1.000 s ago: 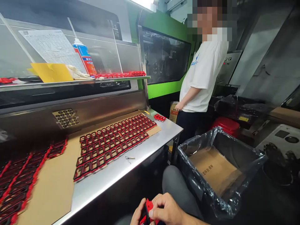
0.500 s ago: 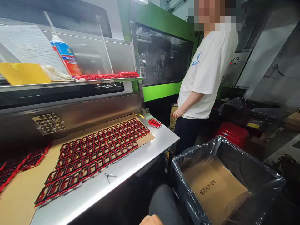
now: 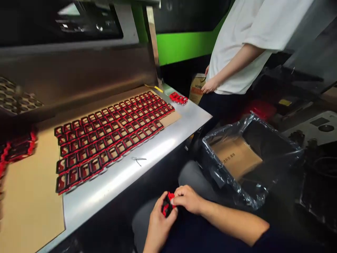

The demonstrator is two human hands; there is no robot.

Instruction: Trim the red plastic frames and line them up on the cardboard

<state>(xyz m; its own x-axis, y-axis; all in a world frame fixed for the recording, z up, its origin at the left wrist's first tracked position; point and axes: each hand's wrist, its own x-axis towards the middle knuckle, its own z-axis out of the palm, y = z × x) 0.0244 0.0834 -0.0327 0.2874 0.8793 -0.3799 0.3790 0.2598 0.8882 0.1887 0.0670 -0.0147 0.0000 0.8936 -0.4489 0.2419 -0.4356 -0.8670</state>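
Over my lap, a small red and black plastic part [image 3: 171, 196] is held between both hands. My left hand [image 3: 161, 219] has its thumb and fingers closed around the near side of it. From the right, my right hand [image 3: 186, 199] pinches the red edge. Fingers cover much of the part, so its full outline is hidden. Rows of red and black rectangular plastic frames [image 3: 113, 153] lie on a cardboard sheet [image 3: 171, 119] on the metal table. Close to the table's front edge rests a small pair of nippers [image 3: 138, 160] with its handles apart.
A bin lined with clear plastic [image 3: 223, 179] stands at the right, with a cardboard piece [image 3: 237, 156] inside. Several red parts [image 3: 179, 98] sit at the table's far corner [image 3: 202, 114]. Behind it stands a person in a white shirt [image 3: 237, 59]. More frames [image 3: 21, 147] lie at left.
The view has tilted down. Both my hands now show with the red and black part, where before only a bit of one hand was visible at the bottom edge.
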